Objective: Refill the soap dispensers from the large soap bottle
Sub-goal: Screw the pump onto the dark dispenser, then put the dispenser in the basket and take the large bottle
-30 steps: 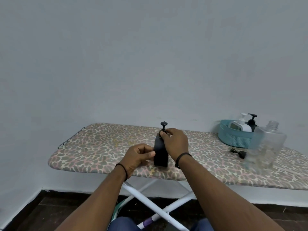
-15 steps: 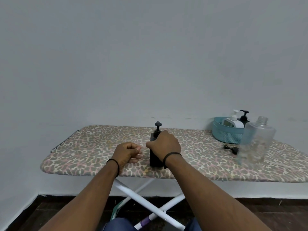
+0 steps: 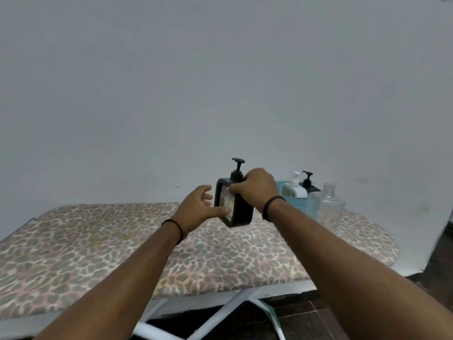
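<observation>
Now black dispenser (image 3: 234,202) at frame centre, lifted above ironing board (image 3: 98,241), upright, slightly tilted. Right hand (image 3: 257,190) grips top; left hand (image 3: 198,212) spread, thumb on side. Large bottle (image 3: 327,207) right.

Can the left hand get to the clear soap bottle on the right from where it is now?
Probably not directly: the left hand steadies the lifted black dispenser, and the right hand and forearm lie between it and the clear soap bottle.

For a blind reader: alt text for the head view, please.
Right hand grips a black pump dispenser lifted above a leopard-print ironing board; left hand touches its side. A clear bottle and teal basket sit behind.
</observation>
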